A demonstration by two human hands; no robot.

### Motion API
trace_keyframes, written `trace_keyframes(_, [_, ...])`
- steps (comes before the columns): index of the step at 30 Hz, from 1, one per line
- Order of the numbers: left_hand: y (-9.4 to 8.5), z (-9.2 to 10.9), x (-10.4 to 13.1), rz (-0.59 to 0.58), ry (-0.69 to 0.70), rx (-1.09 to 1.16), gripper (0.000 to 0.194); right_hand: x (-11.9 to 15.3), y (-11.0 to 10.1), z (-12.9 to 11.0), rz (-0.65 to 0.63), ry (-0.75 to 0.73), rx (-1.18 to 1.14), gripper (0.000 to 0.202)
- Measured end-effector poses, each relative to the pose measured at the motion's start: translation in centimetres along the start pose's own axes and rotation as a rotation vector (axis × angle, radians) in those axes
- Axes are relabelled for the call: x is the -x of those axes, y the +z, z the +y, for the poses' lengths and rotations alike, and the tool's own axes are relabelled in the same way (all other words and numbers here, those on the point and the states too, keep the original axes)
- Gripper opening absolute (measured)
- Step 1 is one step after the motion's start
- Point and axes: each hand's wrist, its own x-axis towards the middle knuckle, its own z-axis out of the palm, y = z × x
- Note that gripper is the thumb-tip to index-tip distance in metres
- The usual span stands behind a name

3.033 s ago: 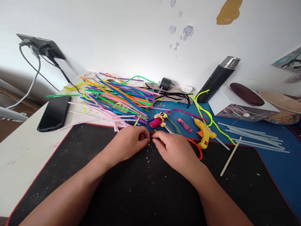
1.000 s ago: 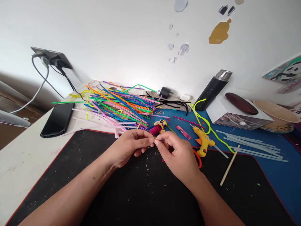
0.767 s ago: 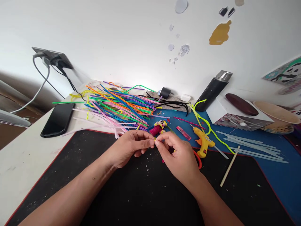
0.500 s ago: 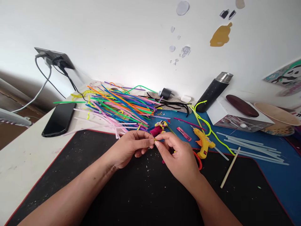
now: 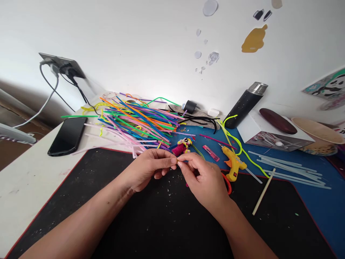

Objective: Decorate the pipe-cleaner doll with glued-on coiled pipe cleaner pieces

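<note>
Above the black mat (image 5: 161,223), my left hand (image 5: 153,165) and my right hand (image 5: 205,176) meet fingertip to fingertip. Both are closed in a pinch on a tiny yellow piece of pipe cleaner (image 5: 177,160), mostly covered by the fingers. Just behind them lies a small figure (image 5: 181,146) wound from magenta, yellow and black pipe cleaner. The orange-red handle of a tool (image 5: 229,184) shows beside my right hand; the rest of it is hidden. A yellow glue gun (image 5: 232,163) lies farther right.
A heap of coloured pipe cleaners (image 5: 140,120) spreads behind my left hand, near a phone (image 5: 68,136). To the right are a pink packet (image 5: 211,153), glue sticks (image 5: 293,169), a pale stick (image 5: 264,192), a black flask (image 5: 245,104) and a white box (image 5: 258,131).
Both hands hold almost the same place, with only slight finger movement. Less of the yellow piece shows between the fingertips now.
</note>
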Motion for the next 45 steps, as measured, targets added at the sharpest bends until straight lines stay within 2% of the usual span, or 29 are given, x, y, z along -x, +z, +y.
trace_keyframes(4, [0.1, 0.1, 0.0, 0.007, 0.032, -0.051, 0.034, 0.1, 0.0, 0.0, -0.006, -0.003, 0.009, 0.015])
trace_keyframes(18, [0.1, -0.4, -0.2, 0.028, 0.047, 0.013, 0.035, 0.1, 0.2, 0.2, 0.008, -0.014, 0.051, 0.014])
trace_keyframes(25, [0.0, -0.6, -0.2, 0.077, 0.071, -0.076, 0.033, 0.1, 0.3, 0.3, 0.012, -0.025, 0.081, 0.014])
trace_keyframes(33, [0.2, -0.6, -0.2, 0.067, 0.06, -0.035, 0.042, 0.2, 0.5, 0.6, 0.053, -0.094, 0.106, 0.013])
trace_keyframes(45, [0.1, -1.0, -0.4, 0.065, 0.066, -0.015, 0.042, 0.2, 0.6, 0.7, 0.056, -0.083, 0.109, 0.012])
